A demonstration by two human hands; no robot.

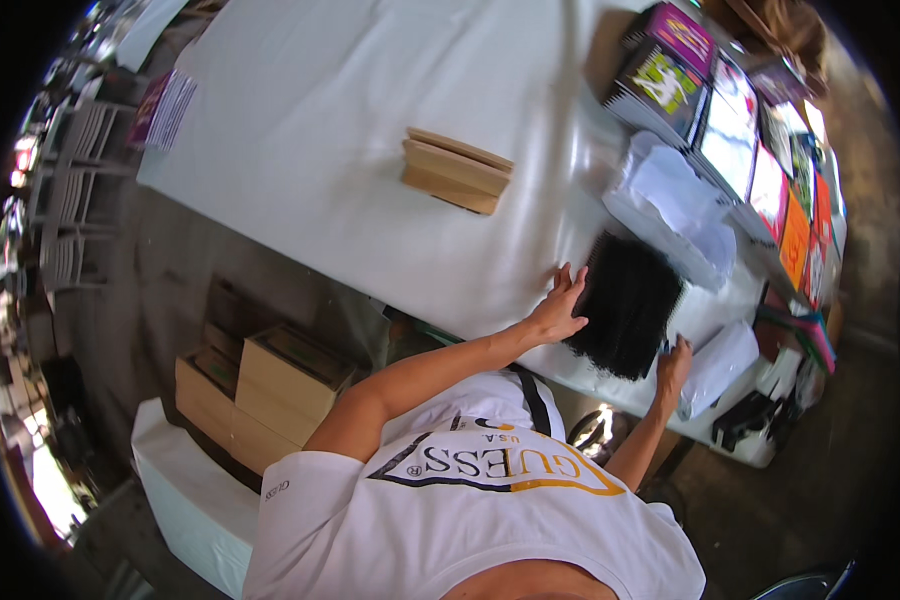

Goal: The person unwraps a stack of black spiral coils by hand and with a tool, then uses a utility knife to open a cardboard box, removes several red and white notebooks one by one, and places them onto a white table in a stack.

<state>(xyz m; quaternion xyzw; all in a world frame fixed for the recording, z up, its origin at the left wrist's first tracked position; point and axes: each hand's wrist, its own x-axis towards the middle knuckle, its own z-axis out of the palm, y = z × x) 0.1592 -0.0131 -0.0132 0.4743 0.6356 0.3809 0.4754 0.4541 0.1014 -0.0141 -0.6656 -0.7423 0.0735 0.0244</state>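
Note:
A black spiral-bound notebook stack (627, 302) lies near the front edge of the white table (350, 130). My left hand (558, 307) rests flat on the table with its fingers spread, touching the stack's left edge. Against the stack's lower right corner sits my right hand (674, 362), fingers curled at the edge next to a white packet (720, 365). Whether the right hand grips anything cannot be made out.
A pile of thin wooden boards (457, 170) sits mid-table. White plastic-wrapped sheets (675, 205) and a row of colourful notebooks (740, 130) line the right side. Cardboard boxes (255, 385) stand on the floor to the left, with white chairs (80, 180) beyond.

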